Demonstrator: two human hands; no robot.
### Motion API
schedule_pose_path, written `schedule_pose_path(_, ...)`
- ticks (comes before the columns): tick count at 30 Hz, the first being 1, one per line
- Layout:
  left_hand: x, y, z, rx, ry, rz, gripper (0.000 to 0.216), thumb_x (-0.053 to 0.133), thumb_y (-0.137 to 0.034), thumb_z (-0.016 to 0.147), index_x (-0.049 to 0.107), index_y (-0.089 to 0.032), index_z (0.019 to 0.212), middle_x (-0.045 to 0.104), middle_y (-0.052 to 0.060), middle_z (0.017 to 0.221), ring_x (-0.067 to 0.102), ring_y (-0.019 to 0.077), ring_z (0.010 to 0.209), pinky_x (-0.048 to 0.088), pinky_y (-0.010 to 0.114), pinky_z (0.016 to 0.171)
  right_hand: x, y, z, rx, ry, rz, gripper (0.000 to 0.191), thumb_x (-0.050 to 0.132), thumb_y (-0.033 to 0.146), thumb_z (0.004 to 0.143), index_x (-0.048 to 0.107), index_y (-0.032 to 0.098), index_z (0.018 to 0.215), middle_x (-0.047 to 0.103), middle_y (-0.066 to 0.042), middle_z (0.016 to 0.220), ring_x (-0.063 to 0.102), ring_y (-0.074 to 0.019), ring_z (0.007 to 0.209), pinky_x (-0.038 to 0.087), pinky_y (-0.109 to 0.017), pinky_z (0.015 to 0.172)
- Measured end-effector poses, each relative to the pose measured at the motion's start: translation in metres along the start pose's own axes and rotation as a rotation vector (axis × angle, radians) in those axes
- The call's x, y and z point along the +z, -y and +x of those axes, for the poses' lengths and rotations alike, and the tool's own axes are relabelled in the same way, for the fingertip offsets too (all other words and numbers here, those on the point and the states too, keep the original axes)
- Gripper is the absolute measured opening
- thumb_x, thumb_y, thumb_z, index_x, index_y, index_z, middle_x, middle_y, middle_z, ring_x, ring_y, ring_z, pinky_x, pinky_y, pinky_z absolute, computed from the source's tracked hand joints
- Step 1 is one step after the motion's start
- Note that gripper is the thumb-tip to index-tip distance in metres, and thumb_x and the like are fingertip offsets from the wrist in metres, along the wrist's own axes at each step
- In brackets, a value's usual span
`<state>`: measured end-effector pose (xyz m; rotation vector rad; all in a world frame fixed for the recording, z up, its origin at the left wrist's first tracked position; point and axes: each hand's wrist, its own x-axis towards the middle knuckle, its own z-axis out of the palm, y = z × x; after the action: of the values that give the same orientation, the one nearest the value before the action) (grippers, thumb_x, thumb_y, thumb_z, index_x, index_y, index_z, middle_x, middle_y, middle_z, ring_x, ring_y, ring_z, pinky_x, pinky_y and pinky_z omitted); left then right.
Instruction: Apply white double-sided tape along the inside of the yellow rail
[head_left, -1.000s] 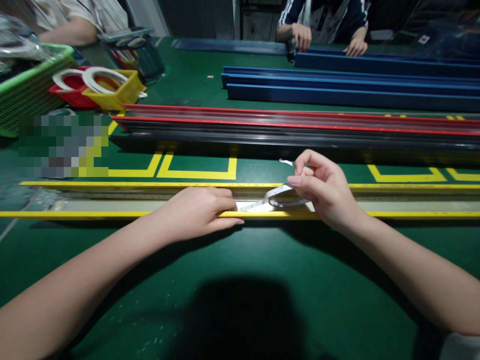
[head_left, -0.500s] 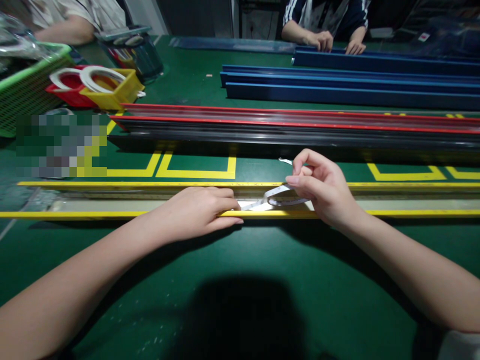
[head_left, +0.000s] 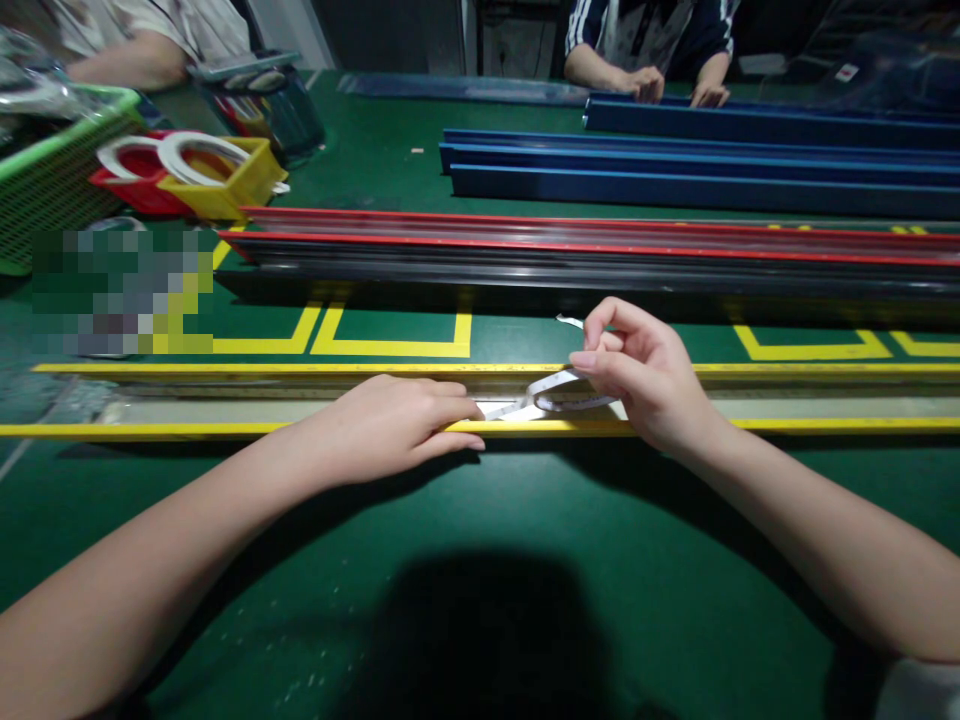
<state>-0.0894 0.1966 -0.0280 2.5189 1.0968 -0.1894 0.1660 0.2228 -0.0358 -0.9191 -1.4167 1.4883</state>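
Note:
A long channel with yellow edges (head_left: 825, 427) lies across the table in front of me. My left hand (head_left: 405, 420) straddles its near wall, thumb outside and fingers inside. At those fingertips begins a narrow white tape strip (head_left: 555, 381) with small dark marks, lying on the channel floor and then rising in a loop. My right hand (head_left: 645, 375) is closed, pinching the strip above the channel between thumb and fingers. A short free end sticks out past the curled fingers on the left. The left fingertips are partly hidden inside the channel.
Red-edged black profiles (head_left: 525, 240) lie beyond the channel, with blue profiles (head_left: 675, 185) farther back. A yellow bin (head_left: 225, 195) and a red bin (head_left: 142, 192) hold white rolls beside a green basket (head_left: 67, 180). A co-worker's hands (head_left: 645, 85) touch a blue profile.

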Motion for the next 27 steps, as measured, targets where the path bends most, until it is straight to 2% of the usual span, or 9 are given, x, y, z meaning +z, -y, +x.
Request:
schedule_pose_path(13, 0.002, -0.0007, 0.0005, 0.007, -0.018, 0.031, 0.039, 0.032, -0.055, 0.097, 0.057, -0.032, 0.118, 0.066, 0.0, 0.111, 0.065, 0.0189, 0.096, 0.043, 0.026, 0.069, 0.0014, -0.0001, 0.0, 0.005, -0.011, 0.002, 0.023, 0.074, 0.023, 0.075, 0.051, 0.019, 0.074, 0.034, 0.009, 0.05, 0.024, -0.0039, 0.045, 0.017, -0.02, 0.045)
schedule_pose_path(27, 0.0034, -0.0005, 0.0017, -0.011, -0.023, 0.026, 0.037, 0.034, -0.055, 0.097, 0.054, -0.031, 0.115, 0.066, 0.0, 0.112, 0.066, 0.0193, 0.096, 0.044, 0.026, 0.07, 0.0015, 0.0001, -0.0003, -0.005, -0.026, 0.002, 0.024, 0.074, 0.023, 0.074, 0.05, 0.02, 0.073, 0.033, 0.009, 0.05, 0.024, -0.0042, 0.045, 0.017, -0.02, 0.044)
